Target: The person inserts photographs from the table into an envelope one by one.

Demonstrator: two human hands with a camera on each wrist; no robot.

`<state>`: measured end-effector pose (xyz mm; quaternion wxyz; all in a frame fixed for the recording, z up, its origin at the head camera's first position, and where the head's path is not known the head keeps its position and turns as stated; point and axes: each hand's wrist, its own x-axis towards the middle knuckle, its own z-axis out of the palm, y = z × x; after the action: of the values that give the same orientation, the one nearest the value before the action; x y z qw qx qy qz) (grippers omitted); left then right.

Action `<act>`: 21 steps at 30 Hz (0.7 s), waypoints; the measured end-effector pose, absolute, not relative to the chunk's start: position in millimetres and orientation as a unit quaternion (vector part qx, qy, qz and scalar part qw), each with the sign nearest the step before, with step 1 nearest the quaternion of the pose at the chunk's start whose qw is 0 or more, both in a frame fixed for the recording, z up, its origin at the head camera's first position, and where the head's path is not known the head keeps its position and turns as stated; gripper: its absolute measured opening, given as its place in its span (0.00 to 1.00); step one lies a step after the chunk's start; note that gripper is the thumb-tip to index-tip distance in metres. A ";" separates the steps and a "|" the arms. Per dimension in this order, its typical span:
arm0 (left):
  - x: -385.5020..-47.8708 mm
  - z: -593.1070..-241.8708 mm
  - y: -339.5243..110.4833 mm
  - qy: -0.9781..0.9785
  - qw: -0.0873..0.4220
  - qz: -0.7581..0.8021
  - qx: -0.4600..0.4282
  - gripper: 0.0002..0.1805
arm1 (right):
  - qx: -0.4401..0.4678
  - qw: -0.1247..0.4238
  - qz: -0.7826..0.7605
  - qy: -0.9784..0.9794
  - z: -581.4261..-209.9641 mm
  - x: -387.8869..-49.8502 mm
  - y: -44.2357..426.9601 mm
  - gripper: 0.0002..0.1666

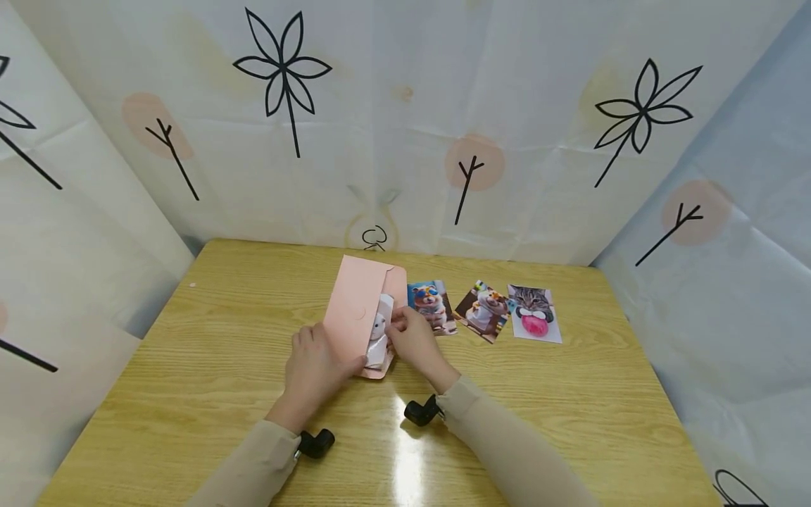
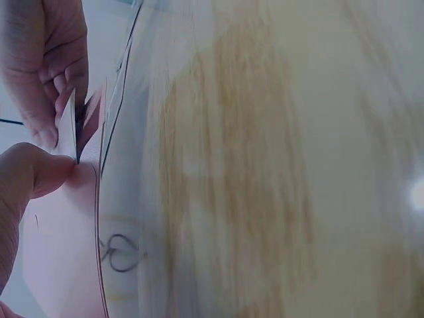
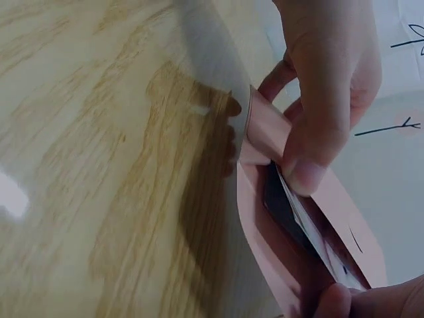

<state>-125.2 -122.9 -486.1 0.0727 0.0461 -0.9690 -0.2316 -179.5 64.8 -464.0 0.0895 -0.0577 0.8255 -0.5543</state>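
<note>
A pale pink envelope (image 1: 353, 296) is held tilted over the table, its flap side facing right. My left hand (image 1: 315, 362) grips its lower end; in the right wrist view the left thumb (image 3: 308, 173) lies at the mouth's edge, with fingers behind the envelope. White picture cards (image 1: 378, 334) showing a pale figure stick partly out of the mouth. My right hand (image 1: 415, 341) has its thumb and fingers at the cards' outer edge, pinching there. Inside the envelope (image 3: 265, 245), a dark-backed card (image 3: 285, 205) shows beside the white ones. How many cards are inside cannot be told.
Right of the envelope lie a hamster picture with sunglasses (image 1: 431, 306), a tilted animal picture (image 1: 483, 311) and a cat picture with a pink ball (image 1: 535, 313). Patterned white cloth (image 1: 405, 127) walls the wooden table (image 1: 222, 338). Black wrist-camera mounts (image 1: 317, 443) sit below both wrists.
</note>
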 end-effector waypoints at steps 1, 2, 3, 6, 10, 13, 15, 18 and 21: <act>-125.1 -486.5 -122.3 -0.970 0.076 -0.229 0.044 0.55 | -0.056 0.090 -0.564 0.819 -464.8 -179.8 63.1 0.14; -125.0 -486.6 -121.7 -0.970 0.078 -0.226 0.043 0.55 | -0.053 0.090 -0.575 0.812 -465.3 -179.8 61.3 0.14; -124.9 -486.7 -121.2 -0.971 0.080 -0.223 0.042 0.54 | -0.052 0.087 -0.583 0.806 -465.7 -179.8 59.8 0.15; -124.5 -486.3 -120.5 -0.972 0.089 -0.215 0.042 0.54 | -0.045 0.076 -0.603 0.793 -466.5 -179.2 55.8 0.15; -124.3 -484.8 -121.0 -0.972 0.094 -0.211 0.041 0.54 | -0.036 0.063 -0.614 0.786 -467.6 -178.1 52.7 0.12; -124.4 -483.7 -121.9 -0.972 0.094 -0.213 0.043 0.54 | -0.030 0.067 -0.608 0.791 -470.0 -176.2 51.9 0.09; -124.4 -482.7 -122.6 -0.971 0.095 -0.215 0.046 0.53 | -0.029 0.075 -0.603 0.794 -472.1 -173.6 51.3 0.08; -124.9 -481.0 -123.7 -0.970 0.095 -0.218 0.050 0.52 | -0.030 0.082 -0.601 0.795 -474.9 -169.6 49.3 0.09; -125.4 -479.6 -124.2 -0.971 0.089 -0.217 0.054 0.52 | -0.035 0.073 -0.608 0.790 -476.7 -167.5 47.3 0.09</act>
<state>-125.4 -124.2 -479.6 0.0889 0.0539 -0.9705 -0.2175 -167.5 47.3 -476.7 0.0732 -0.0354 0.7895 -0.6083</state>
